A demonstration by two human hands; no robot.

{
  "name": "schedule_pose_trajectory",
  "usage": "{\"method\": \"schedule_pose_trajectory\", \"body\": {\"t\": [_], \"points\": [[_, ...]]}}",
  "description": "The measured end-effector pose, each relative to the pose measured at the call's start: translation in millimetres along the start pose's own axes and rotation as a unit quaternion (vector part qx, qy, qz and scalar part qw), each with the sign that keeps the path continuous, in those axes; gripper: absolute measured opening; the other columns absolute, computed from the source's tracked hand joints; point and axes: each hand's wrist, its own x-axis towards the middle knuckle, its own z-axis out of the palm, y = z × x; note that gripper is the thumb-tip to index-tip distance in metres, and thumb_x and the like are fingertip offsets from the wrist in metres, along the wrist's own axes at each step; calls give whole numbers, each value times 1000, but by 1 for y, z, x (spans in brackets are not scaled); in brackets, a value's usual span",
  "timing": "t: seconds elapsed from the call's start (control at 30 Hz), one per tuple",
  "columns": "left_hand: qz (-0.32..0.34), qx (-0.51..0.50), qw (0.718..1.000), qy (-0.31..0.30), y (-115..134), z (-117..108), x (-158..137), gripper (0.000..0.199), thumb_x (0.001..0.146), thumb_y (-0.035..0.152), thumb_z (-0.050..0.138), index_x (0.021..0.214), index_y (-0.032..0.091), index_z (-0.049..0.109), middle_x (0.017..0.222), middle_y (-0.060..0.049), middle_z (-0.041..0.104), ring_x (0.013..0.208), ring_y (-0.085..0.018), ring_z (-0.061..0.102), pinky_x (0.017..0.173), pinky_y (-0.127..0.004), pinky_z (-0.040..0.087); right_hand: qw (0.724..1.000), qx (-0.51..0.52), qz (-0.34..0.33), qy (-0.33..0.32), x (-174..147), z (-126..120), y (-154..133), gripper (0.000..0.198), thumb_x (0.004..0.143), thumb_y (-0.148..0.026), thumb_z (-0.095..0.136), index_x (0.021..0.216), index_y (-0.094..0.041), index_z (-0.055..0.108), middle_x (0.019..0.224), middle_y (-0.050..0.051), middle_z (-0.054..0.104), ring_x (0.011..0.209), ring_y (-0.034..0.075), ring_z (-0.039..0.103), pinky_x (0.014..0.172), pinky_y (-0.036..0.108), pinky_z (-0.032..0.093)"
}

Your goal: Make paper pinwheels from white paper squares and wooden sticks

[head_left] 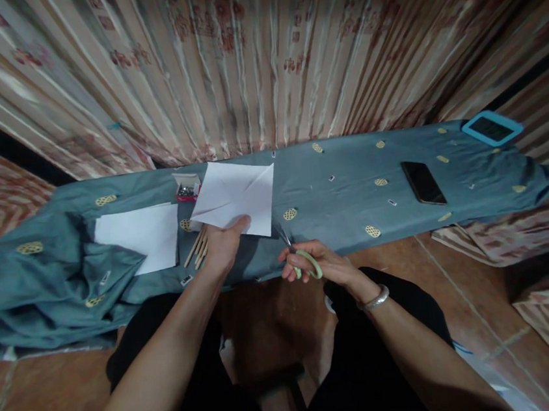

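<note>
My left hand (pixel 225 243) grips a white sheet of paper (pixel 238 193) by its near edge, thumb on top. The sheet has crease lines and is held over the cloth-covered table. In my right hand (pixel 322 262) is a pair of scissors (pixel 307 261) with pale green handles, the fingers around the loops. The blades point up and away, close to the paper's lower right corner; whether they touch it I cannot tell. Just left of my left hand lie several thin wooden sticks (pixel 197 249). Behind them sits a small open box (pixel 187 190) with shiny metal bits inside.
A stack of white paper (pixel 147 235) lies at the left, partly under bunched cloth (pixel 76 278). Toward the right are a dark phone (pixel 423 182) and a blue-framed device (pixel 492 128). Pleated curtains (pixel 249 58) hang behind the teal tablecloth (pixel 338 208).
</note>
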Motion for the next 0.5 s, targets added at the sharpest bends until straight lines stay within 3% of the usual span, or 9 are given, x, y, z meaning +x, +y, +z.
{"method": "schedule_pose_trajectory", "body": {"t": [0.2, 0.5], "points": [[35, 14, 999, -7, -7, 0, 2, 69, 55, 25, 79, 119, 16, 56, 109, -10, 69, 100, -26, 65, 98, -43, 46, 999, -27, 14, -44, 1, 1, 4, 53, 73, -64, 65, 86, -12, 67, 70, 6, 67, 59, 11, 61, 47, 20, 45], [39, 3, 999, -30, -5, 7, -6, 65, 54, 23, 78, 115, 17, 58, 103, -9, 71, 97, -27, 67, 95, -43, 49, 998, -35, 5, -44, 4, 0, 5, 51, 77, -62, 63, 84, -12, 67, 69, 6, 67, 57, 10, 59, 48, 20, 44]]}}
